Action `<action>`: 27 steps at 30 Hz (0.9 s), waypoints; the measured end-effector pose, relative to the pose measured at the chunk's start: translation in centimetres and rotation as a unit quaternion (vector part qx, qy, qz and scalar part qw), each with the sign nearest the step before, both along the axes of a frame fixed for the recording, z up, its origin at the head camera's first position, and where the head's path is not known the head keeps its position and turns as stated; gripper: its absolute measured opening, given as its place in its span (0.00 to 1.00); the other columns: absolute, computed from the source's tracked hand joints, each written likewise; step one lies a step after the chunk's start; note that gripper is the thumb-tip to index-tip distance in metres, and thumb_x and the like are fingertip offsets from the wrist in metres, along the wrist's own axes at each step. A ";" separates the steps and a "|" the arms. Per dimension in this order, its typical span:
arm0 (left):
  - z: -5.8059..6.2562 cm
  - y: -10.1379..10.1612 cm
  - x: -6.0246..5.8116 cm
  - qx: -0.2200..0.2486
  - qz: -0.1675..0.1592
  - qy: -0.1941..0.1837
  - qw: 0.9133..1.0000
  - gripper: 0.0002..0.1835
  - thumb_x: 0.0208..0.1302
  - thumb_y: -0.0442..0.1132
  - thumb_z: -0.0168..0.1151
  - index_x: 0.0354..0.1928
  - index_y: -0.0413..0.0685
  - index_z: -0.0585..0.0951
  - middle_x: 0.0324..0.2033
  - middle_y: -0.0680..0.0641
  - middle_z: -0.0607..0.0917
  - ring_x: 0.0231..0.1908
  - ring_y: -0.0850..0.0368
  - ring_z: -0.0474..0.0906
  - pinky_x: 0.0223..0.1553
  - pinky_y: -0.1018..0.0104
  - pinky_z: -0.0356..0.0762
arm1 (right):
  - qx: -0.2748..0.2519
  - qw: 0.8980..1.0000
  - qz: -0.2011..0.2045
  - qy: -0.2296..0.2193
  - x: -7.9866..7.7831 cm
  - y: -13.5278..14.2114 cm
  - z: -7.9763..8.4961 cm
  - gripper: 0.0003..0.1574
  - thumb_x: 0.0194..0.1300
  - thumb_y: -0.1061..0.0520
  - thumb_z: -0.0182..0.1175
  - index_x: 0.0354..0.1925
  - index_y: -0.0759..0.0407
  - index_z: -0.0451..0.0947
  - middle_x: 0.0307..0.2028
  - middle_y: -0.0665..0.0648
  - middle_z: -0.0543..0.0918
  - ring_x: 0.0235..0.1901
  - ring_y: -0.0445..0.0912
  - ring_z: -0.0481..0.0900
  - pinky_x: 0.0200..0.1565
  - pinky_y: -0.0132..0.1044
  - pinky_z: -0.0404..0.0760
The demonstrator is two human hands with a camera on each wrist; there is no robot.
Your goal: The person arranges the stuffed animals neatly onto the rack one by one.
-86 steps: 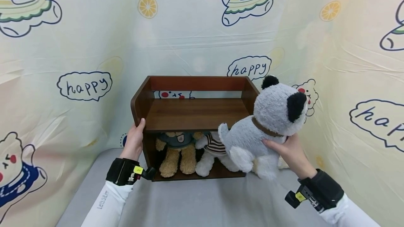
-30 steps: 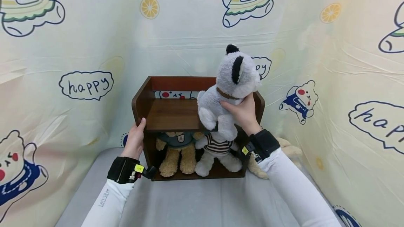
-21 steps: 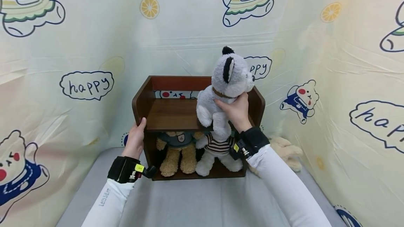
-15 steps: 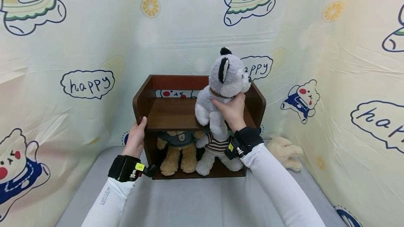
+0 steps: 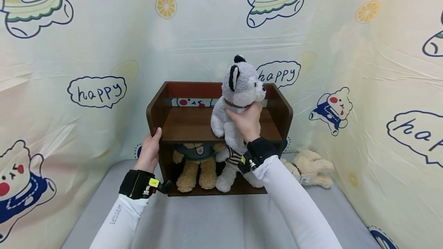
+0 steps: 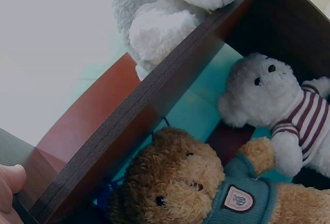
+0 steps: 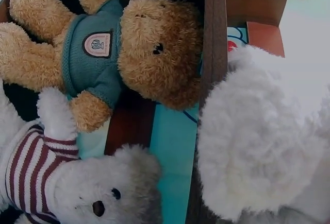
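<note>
My right hand [image 5: 247, 122] grips a grey-and-white plush dog [image 5: 242, 82] around its chest, thumb below its brown collar. The dog sits upright at the upper tier of a brown wooden shelf [image 5: 188, 124], right of centre, its front leg hanging over the board's edge. My left hand [image 5: 149, 153] holds the shelf's left side panel, thumb on the front edge; its other fingers are mostly hidden. In the lower tier sit a brown teddy bear [image 6: 175, 183] in a teal sweater and a white teddy bear [image 7: 103, 188] in a striped shirt.
A cream plush toy [image 5: 311, 166] lies on the grey table cover [image 5: 207, 222] right of the shelf. Behind hangs a pale printed curtain [image 5: 207, 49]. Wrist cameras are strapped to both forearms.
My right hand has carried the plush dog from the shelf's right side leftward, up, then slightly down over the upper tier. The cream plush is now uncovered. My left hand stays put.
</note>
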State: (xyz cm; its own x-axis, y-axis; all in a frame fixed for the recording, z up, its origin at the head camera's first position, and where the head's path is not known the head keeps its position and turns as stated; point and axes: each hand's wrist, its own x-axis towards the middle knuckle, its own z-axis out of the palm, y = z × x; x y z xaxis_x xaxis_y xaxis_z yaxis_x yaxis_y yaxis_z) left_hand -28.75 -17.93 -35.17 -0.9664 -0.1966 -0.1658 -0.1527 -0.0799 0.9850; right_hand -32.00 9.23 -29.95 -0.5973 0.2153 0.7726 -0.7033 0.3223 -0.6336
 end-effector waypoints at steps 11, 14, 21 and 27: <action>0.1 0.1 0.1 0.002 -0.002 -0.001 1.000 0.37 0.68 0.58 0.36 0.71 0.50 0.39 0.70 0.45 0.39 0.68 0.47 0.34 0.65 0.46 0.33 | 0.089 0.978 -0.036 -0.183 0.7 0.1 0.8 0.58 0.49 0.43 0.68 0.64 0.62 0.45 0.60 0.64 0.59 0.59 0.54 0.60 0.58 0.49 0.61; 0.1 0.0 0.0 0.004 0.002 0.002 1.000 0.37 0.68 0.58 0.36 0.71 0.49 0.39 0.70 0.45 0.39 0.68 0.48 0.35 0.65 0.46 0.34 | 0.129 0.958 0.000 -0.256 0.8 0.4 1.1 0.59 0.54 0.41 0.63 0.66 0.63 0.38 0.63 0.68 0.51 0.62 0.57 0.55 0.60 0.51 0.58; 0.0 -0.2 -0.1 0.001 0.007 0.000 1.000 0.38 0.68 0.58 0.36 0.71 0.50 0.39 0.71 0.46 0.39 0.68 0.48 0.36 0.65 0.47 0.34 | 0.158 0.942 0.082 -0.284 0.5 0.8 1.1 0.57 0.61 0.47 0.58 0.67 0.64 0.30 0.64 0.71 0.48 0.64 0.57 0.51 0.63 0.46 0.55; 0.1 0.0 0.0 0.001 0.005 -0.001 1.000 0.37 0.68 0.58 0.36 0.71 0.49 0.40 0.70 0.45 0.39 0.68 0.47 0.35 0.65 0.46 0.34 | 0.164 0.932 0.107 -0.304 0.5 0.4 0.8 0.54 0.64 0.47 0.54 0.68 0.64 0.29 0.64 0.70 0.52 0.64 0.57 0.55 0.63 0.46 0.56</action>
State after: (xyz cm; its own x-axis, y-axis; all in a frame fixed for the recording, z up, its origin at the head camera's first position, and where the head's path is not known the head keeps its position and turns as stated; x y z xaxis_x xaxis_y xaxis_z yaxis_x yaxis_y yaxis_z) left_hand -28.72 -17.90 -35.08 -0.9639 -0.2063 -0.1685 -0.1543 -0.0829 0.9845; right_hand -31.45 9.67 -29.16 -0.9487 -0.1472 0.2797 -0.3160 0.4632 -0.8280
